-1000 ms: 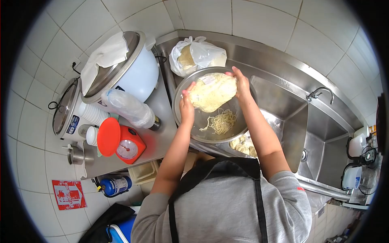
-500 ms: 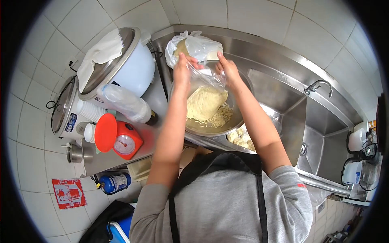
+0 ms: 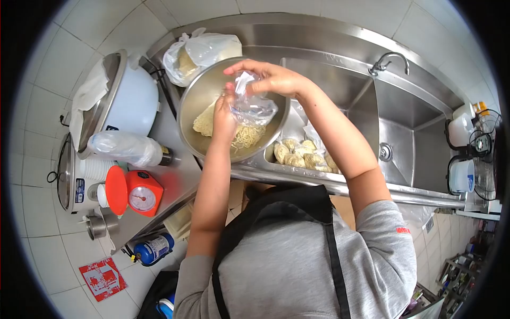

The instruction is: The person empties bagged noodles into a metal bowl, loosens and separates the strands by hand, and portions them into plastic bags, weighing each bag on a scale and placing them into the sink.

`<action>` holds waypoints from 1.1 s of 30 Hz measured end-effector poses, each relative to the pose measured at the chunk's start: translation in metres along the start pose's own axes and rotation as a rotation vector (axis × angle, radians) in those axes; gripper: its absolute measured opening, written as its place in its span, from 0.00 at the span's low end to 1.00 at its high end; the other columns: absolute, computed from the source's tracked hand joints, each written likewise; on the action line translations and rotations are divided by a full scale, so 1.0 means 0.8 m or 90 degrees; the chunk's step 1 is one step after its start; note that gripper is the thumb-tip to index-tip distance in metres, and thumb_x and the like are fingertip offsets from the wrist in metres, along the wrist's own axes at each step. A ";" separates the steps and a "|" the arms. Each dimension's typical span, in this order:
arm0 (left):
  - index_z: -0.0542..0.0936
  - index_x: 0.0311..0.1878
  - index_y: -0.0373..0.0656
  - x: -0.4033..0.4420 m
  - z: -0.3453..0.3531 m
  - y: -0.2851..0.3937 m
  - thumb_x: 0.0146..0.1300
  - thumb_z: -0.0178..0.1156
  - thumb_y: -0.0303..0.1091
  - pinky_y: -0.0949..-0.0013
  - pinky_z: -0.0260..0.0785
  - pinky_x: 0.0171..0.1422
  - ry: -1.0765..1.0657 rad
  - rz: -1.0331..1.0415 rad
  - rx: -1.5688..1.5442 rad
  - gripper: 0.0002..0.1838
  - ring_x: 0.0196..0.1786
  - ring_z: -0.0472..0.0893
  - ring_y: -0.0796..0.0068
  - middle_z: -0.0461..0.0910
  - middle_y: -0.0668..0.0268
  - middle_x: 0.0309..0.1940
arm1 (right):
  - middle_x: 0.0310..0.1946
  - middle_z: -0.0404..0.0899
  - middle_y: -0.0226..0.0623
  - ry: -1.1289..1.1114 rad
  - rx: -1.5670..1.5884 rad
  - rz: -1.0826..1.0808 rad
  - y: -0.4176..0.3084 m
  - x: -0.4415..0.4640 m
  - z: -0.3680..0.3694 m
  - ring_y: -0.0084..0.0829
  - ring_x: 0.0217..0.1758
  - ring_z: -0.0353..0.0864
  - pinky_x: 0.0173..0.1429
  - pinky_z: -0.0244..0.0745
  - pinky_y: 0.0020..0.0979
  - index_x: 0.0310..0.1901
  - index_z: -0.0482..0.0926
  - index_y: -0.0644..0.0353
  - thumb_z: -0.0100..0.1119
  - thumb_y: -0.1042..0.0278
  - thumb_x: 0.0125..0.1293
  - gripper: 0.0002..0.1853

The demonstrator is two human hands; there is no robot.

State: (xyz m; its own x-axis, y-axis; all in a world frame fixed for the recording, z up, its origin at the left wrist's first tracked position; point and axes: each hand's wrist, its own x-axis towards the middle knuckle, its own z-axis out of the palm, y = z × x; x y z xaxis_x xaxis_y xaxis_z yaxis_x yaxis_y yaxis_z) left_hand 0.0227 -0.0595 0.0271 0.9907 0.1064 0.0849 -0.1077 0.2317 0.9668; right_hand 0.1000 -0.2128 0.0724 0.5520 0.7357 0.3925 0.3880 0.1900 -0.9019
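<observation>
We have the clear bag (image 3: pixel 255 111) crumpled above noodles (image 3: pixel 203 121) in the bowl (image 3: pixel 190 133). Our left hand (image 3: pixel 224 119) points up, grip closed on the bag's edge; our right hand (image 3: pixel 276 81) arches across, thumb and fingers parted about its top, whether gripping we cannot tell. Leftward, a scale (image 3: pixel 143 198) stands on the desk (image 3: pixel 178 175).

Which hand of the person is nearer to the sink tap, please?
Right. The right hand is above the metal bowl, left of the tap; the left hand is farther left from it, by the plastic bag.
</observation>
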 end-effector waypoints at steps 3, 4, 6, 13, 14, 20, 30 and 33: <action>0.66 0.57 0.30 -0.028 0.040 0.008 0.69 0.41 0.50 0.64 0.63 0.60 -0.112 -0.072 -0.058 0.29 0.54 0.71 0.67 0.69 0.57 0.55 | 0.44 0.72 0.32 0.005 -0.184 0.024 -0.003 -0.044 -0.030 0.26 0.51 0.71 0.56 0.65 0.26 0.46 0.76 0.60 0.51 0.81 0.51 0.18; 0.66 0.57 0.30 -0.036 0.043 0.006 0.69 0.41 0.49 0.64 0.63 0.60 -0.149 -0.053 -0.013 0.28 0.55 0.71 0.68 0.69 0.57 0.55 | 0.43 0.72 0.32 0.025 -0.115 0.039 -0.003 -0.061 -0.045 0.25 0.49 0.71 0.54 0.66 0.25 0.45 0.76 0.61 0.50 0.82 0.51 0.17; 0.68 0.56 0.30 -0.049 0.036 0.006 0.69 0.42 0.44 0.64 0.65 0.59 -0.196 -0.041 0.104 0.24 0.56 0.70 0.69 0.71 0.57 0.53 | 0.40 0.73 0.30 0.081 -0.070 0.077 0.002 -0.091 -0.078 0.23 0.46 0.72 0.51 0.67 0.24 0.42 0.77 0.62 0.49 0.84 0.51 0.15; 0.73 0.51 0.34 -0.082 -0.004 -0.010 0.68 0.47 0.36 0.70 0.67 0.54 -0.099 -0.141 0.151 0.16 0.49 0.74 0.74 0.74 0.60 0.47 | 0.30 0.78 0.35 0.441 -0.245 0.236 0.077 -0.157 -0.107 0.23 0.32 0.75 0.40 0.70 0.25 0.35 0.79 0.63 0.51 0.77 0.51 0.10; 0.73 0.50 0.35 -0.085 -0.007 -0.018 0.67 0.47 0.36 0.71 0.67 0.53 -0.099 -0.148 0.151 0.16 0.47 0.74 0.75 0.75 0.61 0.46 | 0.29 0.78 0.35 0.483 -0.234 0.254 0.081 -0.164 -0.102 0.23 0.31 0.75 0.40 0.70 0.25 0.35 0.79 0.63 0.51 0.77 0.51 0.10; 0.65 0.59 0.40 -0.117 0.048 -0.068 0.63 0.55 0.37 0.70 0.68 0.52 -0.173 -0.150 0.121 0.23 0.50 0.72 0.71 0.68 0.59 0.52 | 0.31 0.78 0.32 0.430 0.195 0.204 0.049 -0.198 -0.077 0.22 0.34 0.77 0.39 0.73 0.24 0.39 0.76 0.60 0.43 0.78 0.61 0.10; 0.64 0.59 0.38 -0.152 0.128 -0.109 0.56 0.59 0.26 0.69 0.63 0.56 -0.171 -0.110 -0.013 0.27 0.50 0.72 0.72 0.72 0.60 0.47 | 0.43 0.76 0.38 0.011 -0.222 0.100 -0.020 -0.251 -0.011 0.28 0.50 0.74 0.52 0.70 0.31 0.47 0.74 0.61 0.59 0.67 0.53 0.18; 0.69 0.53 0.37 -0.162 0.134 -0.121 0.55 0.58 0.26 0.70 0.65 0.54 -0.145 -0.135 0.154 0.20 0.49 0.73 0.72 0.73 0.61 0.45 | 0.47 0.76 0.38 -0.108 -0.135 0.239 -0.048 -0.298 -0.074 0.29 0.53 0.72 0.54 0.68 0.32 0.51 0.73 0.61 0.62 0.60 0.55 0.24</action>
State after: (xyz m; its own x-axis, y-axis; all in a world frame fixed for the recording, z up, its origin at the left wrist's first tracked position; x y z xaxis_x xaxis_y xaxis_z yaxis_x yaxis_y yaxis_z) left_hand -0.0863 -0.1996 -0.0516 0.9850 -0.1423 -0.0977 0.0969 -0.0125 0.9952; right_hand -0.0024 -0.4339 0.0242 0.5618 0.8272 -0.0054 0.3360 -0.2342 -0.9123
